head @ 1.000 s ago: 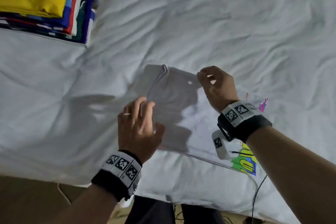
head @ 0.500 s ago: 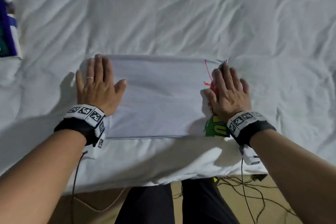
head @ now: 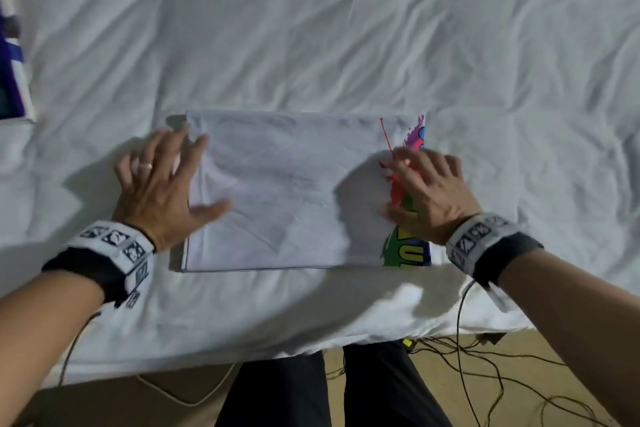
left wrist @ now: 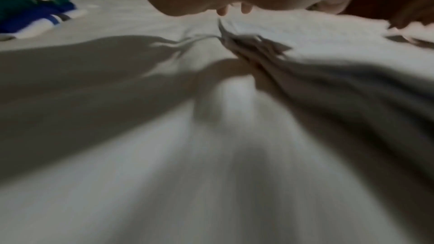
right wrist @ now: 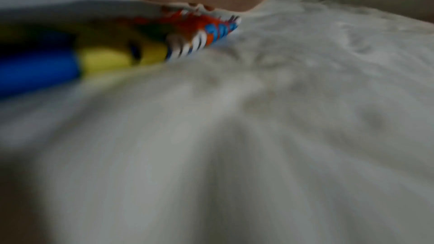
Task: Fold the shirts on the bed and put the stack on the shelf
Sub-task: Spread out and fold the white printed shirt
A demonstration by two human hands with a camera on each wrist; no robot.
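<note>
One folded white shirt is laid flat on the bed. Its ends are pressed by the left hand, fingers spread, and the right hand, fingers together. Folded clothes are stacked at the bed's left edge.

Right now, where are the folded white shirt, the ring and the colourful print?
folded white shirt (head: 291,191), head view, plain middle panel.
ring (head: 145,166), head view, band on left-hand finger.
colourful print (head: 407,253), head view, green-yellow lettering.

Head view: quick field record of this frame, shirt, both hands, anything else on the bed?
shirt: white shirt, folded into a flat rectangle on the bed, colourful print at its right end
left hand: fingers spread, at the shirt's left edge, thumb on the cloth
right hand: fingers bent, on the printed right end; grip unclear
other: folded stack at the frame's left edge
</note>
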